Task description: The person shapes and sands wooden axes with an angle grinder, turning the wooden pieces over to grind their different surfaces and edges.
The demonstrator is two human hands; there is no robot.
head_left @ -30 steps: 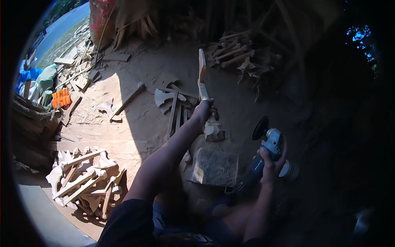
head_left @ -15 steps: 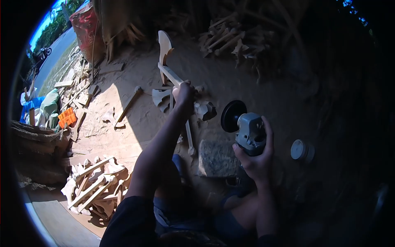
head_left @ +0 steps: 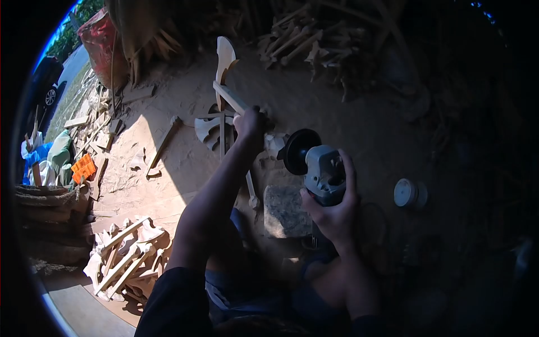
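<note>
My left hand is closed round the square handle of a carved wooden axe, arm stretched forward. Past my fist, its pale shaped head lies close to the black disc of an angle grinder. Whether disc and wood touch, I cannot tell. My right hand grips the grinder body, thumb on one side and fingers along the other. Beyond my left hand is a curved wooden blade piece. More axe-shaped wood lies on the ground beneath.
A worn block sits in front of my legs. Piles of carved wooden pieces lie at lower left and far back. A white round container stands at right. Wood scraps, bags and an orange item are at left.
The grinder in my right hand has come left, its disc now closer to the axe head. My left hand keeps its grip. A dark car shows on the road where a motorcycle was.
</note>
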